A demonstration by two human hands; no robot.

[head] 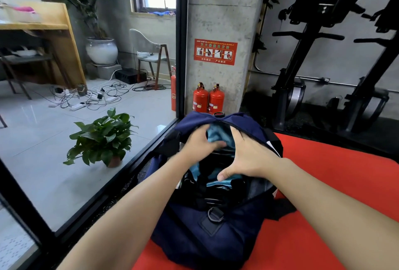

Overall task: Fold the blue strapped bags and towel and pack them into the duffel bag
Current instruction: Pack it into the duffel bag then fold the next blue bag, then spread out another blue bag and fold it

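- Navy fabric makes up the duffel [207,233], which sits on the red mat [323,194] right in front of you with its top mouth open; it looks soft and floppy, so expect its walls to sag inward unless you hold them apart.
- Light blue cloth [218,134] is already inside, bunched at the far end of the opening, with more of it showing lower down among dark straps; whether that is towel or bag fabric you cannot tell from here.
- Judging by the creases, this cloth is light, limp and not fragile. It will spring back up if only dropped in, so press it flat with your palm rather than pinching a corner.
- Your best hold on the duffel is the rim by the zip. The metal ring [214,214] on the near end is a firm point, but too low to help with the mouth.
- Your left hand [201,143] reaches in from the left, fingers curled over the blue cloth at the far end; it seems to be gripping or tucking it, though motion blur hides the fingertips.
- Your right hand [248,157] is spread, fingers straight, thumb stretched down toward the near rim. It grasps nothing and rests against the right side of the opening, pushing it wide.
- Both forearms are extended, converging over the bag.
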